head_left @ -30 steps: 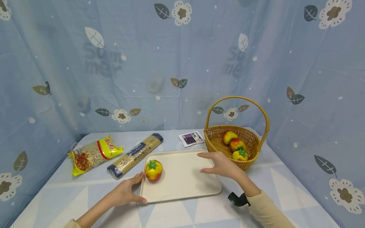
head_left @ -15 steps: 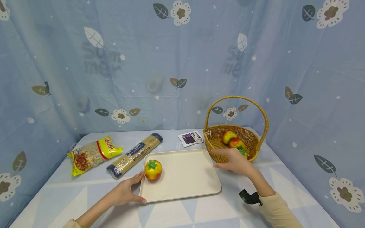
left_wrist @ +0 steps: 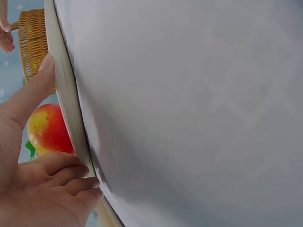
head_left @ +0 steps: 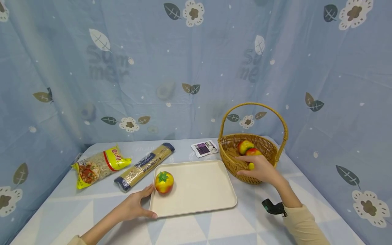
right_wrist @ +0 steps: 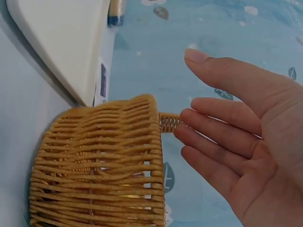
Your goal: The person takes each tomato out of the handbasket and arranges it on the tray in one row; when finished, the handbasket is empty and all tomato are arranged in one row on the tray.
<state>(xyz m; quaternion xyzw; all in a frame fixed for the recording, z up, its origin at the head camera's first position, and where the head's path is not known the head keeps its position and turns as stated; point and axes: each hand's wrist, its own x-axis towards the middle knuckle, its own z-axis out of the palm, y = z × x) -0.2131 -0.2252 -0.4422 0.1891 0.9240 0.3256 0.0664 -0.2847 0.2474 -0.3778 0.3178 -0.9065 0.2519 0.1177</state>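
Note:
My left hand [head_left: 133, 206] rests against the left edge of the cream tray [head_left: 199, 190], thumb and fingers spread along its rim. In the left wrist view the thumb [left_wrist: 40, 85] and fingertips meet that rim. A yellow-red fruit [head_left: 164, 185] with a green leafy top sits on the tray close to this hand. My right hand [head_left: 260, 168] hovers over the near rim of the wicker basket [head_left: 228, 160], fingers extended and nothing in it. Inside the basket lie similar fruits [head_left: 245, 147], partly hidden by the hand. The right wrist view shows the palm beside the basket wall [right_wrist: 104, 161].
Left of the tray lie a spaghetti pack [head_left: 145, 166] and a yellow bag of pasta [head_left: 102, 166]. A small white and purple packet [head_left: 204, 148] is behind the tray. The basket's tall handle [head_left: 254, 103] arches over it. A patterned curtain [head_left: 153, 68] hangs behind the table.
My right hand has moved right, from above the tray to the basket's near rim, covering part of the fruits. The left hand and the fruit on the tray have stayed put.

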